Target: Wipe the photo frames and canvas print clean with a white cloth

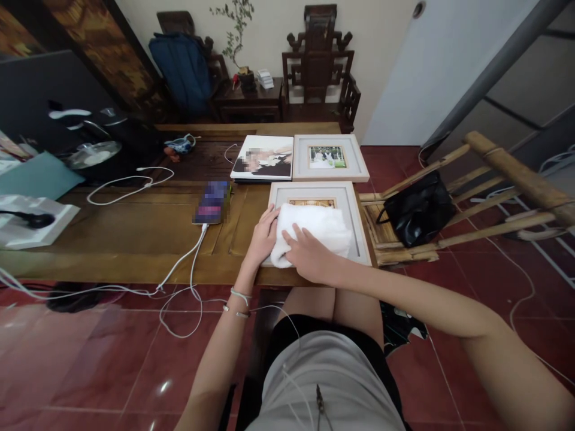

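In front of me lies a pale wooden picture frame [314, 187] with a wide grey-white mat. A folded white towel [330, 230] covers most of its middle, and only the top of its picture shows above the towel. My right hand [309, 254] presses on the towel's left part, its visible fingers apart and laid on the cloth. Along the frame's left edge rests my left hand [264, 236], fingers close together and bent over the border beside the towel. Its fingertips are partly hard to make out.
Behind the frame are a second picture frame [359, 164] and a photo album [263, 170]. A phone [210, 203] with a white cable lies to the left on the wooden table [135, 239]. A bamboo chair [453, 236] holding a black bag [422, 209] stands at the right.
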### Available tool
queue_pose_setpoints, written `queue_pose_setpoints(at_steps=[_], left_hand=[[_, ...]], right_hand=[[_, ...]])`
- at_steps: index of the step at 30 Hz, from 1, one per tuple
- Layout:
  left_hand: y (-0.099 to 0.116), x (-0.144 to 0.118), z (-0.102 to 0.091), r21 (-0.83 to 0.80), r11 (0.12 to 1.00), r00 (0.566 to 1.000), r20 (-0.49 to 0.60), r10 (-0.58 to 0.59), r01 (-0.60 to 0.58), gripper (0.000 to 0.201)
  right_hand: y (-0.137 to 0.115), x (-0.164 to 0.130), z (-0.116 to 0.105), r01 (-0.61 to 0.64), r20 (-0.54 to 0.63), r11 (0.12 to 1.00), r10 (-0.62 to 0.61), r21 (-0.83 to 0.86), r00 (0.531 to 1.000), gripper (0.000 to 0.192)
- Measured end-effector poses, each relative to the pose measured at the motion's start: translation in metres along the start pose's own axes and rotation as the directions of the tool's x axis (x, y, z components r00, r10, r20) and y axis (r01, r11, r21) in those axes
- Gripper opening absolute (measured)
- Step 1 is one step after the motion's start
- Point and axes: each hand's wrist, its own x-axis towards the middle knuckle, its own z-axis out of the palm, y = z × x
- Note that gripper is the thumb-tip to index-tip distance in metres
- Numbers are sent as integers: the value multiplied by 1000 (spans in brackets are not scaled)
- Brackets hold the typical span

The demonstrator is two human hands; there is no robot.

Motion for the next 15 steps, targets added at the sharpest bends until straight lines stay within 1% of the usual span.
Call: queue_pose_setpoints(at_steps=[3, 6, 9, 11, 13, 15], left_hand=[[-2, 0, 0, 70, 997, 999, 18, 45, -46, 36], [-3, 0, 1, 125, 987, 994, 43, 97, -102, 35], [-3, -1, 3, 174, 975, 990, 67, 127, -137, 39], [-4, -1, 3, 209, 965, 985, 93, 142, -159, 41], [-4, -1, 3, 237, 955, 981, 120, 153, -178, 41], [-5, 0, 3, 260, 946, 977, 139, 160, -191, 42]], right_hand=[[4, -8, 5, 10, -15, 1000, -10, -15, 1000, 33], [19, -36, 3, -36, 49, 998, 38, -47, 998, 31], [33, -71, -3, -147, 130, 982, 162, -115, 978, 28], [37, -90, -7, -242, 157, 954, 270, -176, 950, 28], [35, -100, -9, -330, 154, 917, 368, -224, 917, 29], [34, -102, -8, -381, 131, 891, 420, -247, 898, 32]])
